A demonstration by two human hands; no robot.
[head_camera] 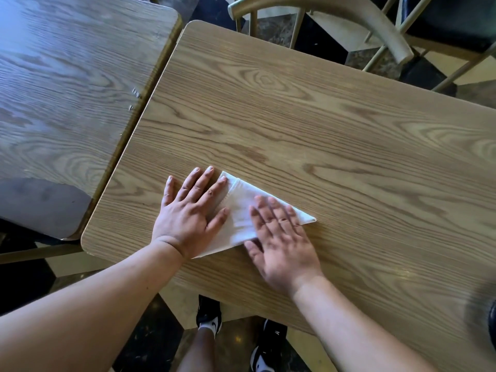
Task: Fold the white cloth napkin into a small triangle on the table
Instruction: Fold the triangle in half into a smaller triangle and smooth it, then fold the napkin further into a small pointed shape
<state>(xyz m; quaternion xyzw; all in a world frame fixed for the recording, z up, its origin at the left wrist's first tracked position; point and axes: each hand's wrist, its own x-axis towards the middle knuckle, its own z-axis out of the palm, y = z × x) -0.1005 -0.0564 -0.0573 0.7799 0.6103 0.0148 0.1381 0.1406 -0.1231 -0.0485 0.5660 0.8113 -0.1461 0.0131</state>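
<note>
Napkin: the white cloth napkin [241, 210] lies folded into a triangle on the near-left part of the table [335, 124], at about 7 o'clock from the tabletop's middle. One tip points to 3 o'clock, one to 12, and a third pokes out near the left wrist at 7.
Left hand: the left hand [192, 210] lies flat, palm down, fingers spread and straight, covering the napkin's 9 o'clock side. Its little and ring fingers rest on bare wood beyond the cloth; the thumb lies on the cloth. It grips nothing, only presses.
Right hand: the right hand [279, 237] is also palm down with fingers fanned apart, lying over the napkin's 4 o'clock edge. It looks blurred, so I cannot tell how firmly it bears down. The heel of the hand sits on the table, off the cloth.
What is hidden: between them the hands cover much of the triangle; only the middle strip and the three tips show.
Second table: a darker, greyer wood table [67, 89] stands just beside this one at 9 o'clock, with a narrow gap between the two edges.
Chair: a pale metal chair [335, 14] with a curved back rail stands at 12 to 1 o'clock, beyond the far edge.
Floor: dark and light tiles [322, 44] show under the chair.
Feet: black shoes with white socks [209, 315] show at 6 o'clock, below the near edge.
</note>
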